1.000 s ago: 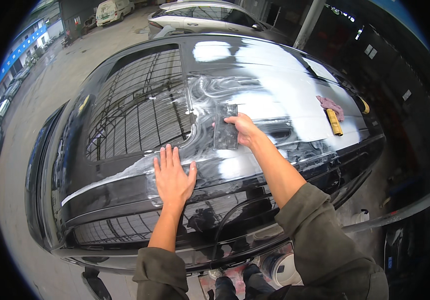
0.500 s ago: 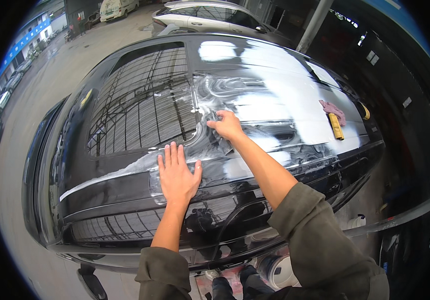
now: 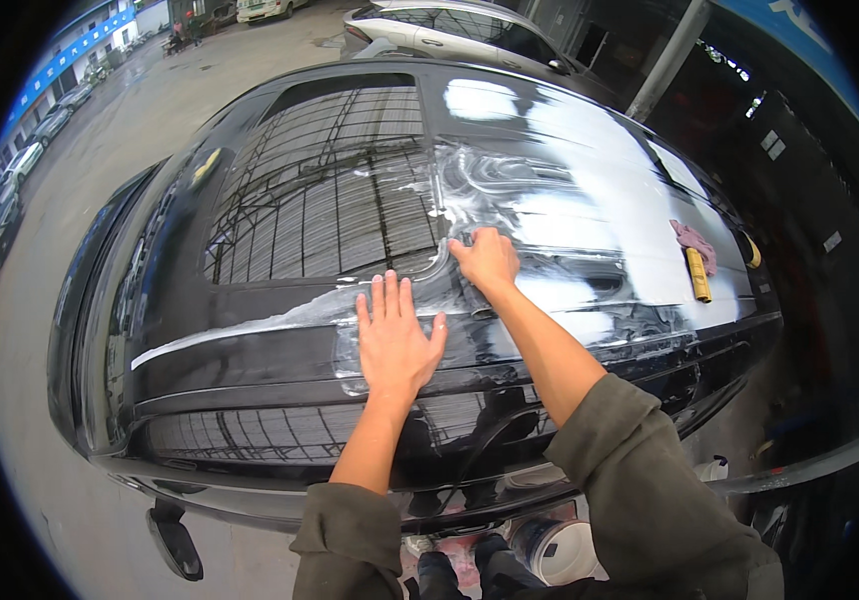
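Note:
My left hand [image 3: 397, 338] lies flat with spread fingers on the black car roof [image 3: 230, 350], just below the dark glass sunroof panel [image 3: 310, 190]. My right hand [image 3: 490, 262] grips a dark flat block [image 3: 473, 296], mostly hidden beneath it, against the roof beside the panel's lower right corner. Whitish, streaky residue [image 3: 490, 175] covers the surface around that corner and runs in a band toward the left. Farther right on the roof lie a pink cloth [image 3: 695, 240] and a yellow cylindrical object [image 3: 699, 275].
A white bucket [image 3: 562, 550] stands on the ground by my legs. A silver car [image 3: 450, 30] is parked beyond the roof, near a grey post [image 3: 670, 60]. A side mirror [image 3: 175, 540] juts out at lower left; small figures of people [image 3: 185, 35] are far off.
My right hand has turned over the block, hiding more of it. The view has shifted, so the car and both hands appear farther right; my left hand stays spread on the roof.

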{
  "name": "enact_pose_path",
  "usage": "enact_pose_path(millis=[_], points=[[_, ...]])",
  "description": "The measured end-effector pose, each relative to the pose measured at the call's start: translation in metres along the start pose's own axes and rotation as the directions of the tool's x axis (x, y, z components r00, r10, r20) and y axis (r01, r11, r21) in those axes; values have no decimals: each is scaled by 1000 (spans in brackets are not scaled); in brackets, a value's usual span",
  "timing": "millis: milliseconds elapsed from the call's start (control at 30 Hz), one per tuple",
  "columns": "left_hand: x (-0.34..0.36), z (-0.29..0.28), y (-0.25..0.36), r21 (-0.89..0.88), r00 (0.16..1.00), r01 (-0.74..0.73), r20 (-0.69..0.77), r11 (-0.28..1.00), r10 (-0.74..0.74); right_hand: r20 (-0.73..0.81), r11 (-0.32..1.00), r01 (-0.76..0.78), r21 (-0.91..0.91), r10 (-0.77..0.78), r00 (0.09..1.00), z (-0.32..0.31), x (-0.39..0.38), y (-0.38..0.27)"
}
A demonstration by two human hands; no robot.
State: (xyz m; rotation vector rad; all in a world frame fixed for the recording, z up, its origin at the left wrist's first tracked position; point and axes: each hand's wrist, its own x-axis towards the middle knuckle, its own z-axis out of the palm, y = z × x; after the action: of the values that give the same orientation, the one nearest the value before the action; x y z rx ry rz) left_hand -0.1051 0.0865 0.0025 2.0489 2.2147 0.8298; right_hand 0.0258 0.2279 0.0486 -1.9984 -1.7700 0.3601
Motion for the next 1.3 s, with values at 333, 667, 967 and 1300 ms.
enact_pose_path(millis=[333,667,967,1300], points=[[0,-3,2,-2,1000,0,24,1000,0,-66,999,35,-21,-36,997,20,23,-11],[1,-7,0,-24,1000,-29,0,999,29,-112,986,168,-6,-168,979,42,91,-22],[2,-13,-2,-17,999,-25,37,1000,25,-39,977,208,-55,-210,977,58,184,-56],[5,-19,2,-1,993,-14,119,1000,14,-99,967,243,-76,-250,963,75,255,-73]])
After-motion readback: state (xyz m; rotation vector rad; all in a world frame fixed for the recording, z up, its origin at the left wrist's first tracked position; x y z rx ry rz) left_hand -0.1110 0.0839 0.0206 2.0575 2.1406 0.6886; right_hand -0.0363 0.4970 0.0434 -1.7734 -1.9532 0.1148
